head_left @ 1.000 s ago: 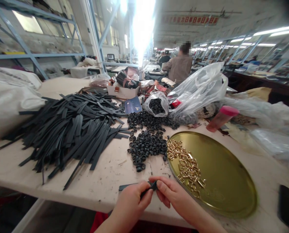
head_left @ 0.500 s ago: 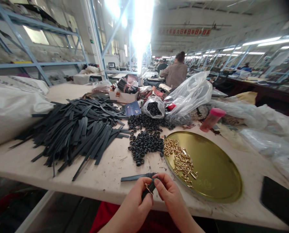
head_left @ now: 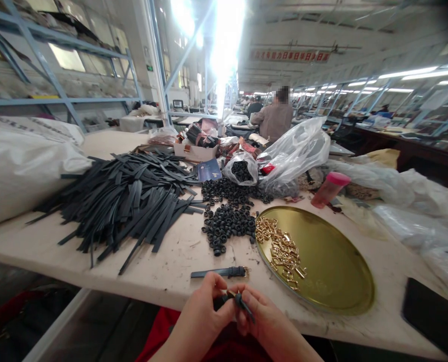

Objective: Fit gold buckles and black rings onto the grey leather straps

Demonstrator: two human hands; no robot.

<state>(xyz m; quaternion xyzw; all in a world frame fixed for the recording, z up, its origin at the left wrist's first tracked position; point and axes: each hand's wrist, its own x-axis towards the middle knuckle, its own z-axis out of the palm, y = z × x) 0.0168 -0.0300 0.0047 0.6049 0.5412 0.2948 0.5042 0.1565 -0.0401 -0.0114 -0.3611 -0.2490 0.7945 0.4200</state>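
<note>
My left hand (head_left: 211, 306) and my right hand (head_left: 256, 307) meet at the table's front edge, both closed on one dark strap (head_left: 243, 303). A bit of gold metal shows between the fingers; most of the strap is hidden by them. Just beyond lies another strap with a gold buckle (head_left: 219, 272), flat on the table. To the right, a gold oval tray (head_left: 337, 266) carries a heap of gold buckles (head_left: 284, 251) along its left side. Small black loops (head_left: 227, 226) are piled behind the finished-looking strap. A large heap of dark strips (head_left: 133, 201) spreads at left.
A clear bag of black loops (head_left: 241, 171) stands at the back, beside a bigger plastic bag (head_left: 295, 151). A pink-lidded jar (head_left: 330, 190) is behind the tray, and a black flat object (head_left: 431, 314) lies at right. A white sack (head_left: 28, 166) fills the left. One person (head_left: 276, 118) sits farther off.
The held strap has turned, and one end now points down toward the right from my right fingers. My hands sit slightly lower, uncovering the buckle of the strap on the table.
</note>
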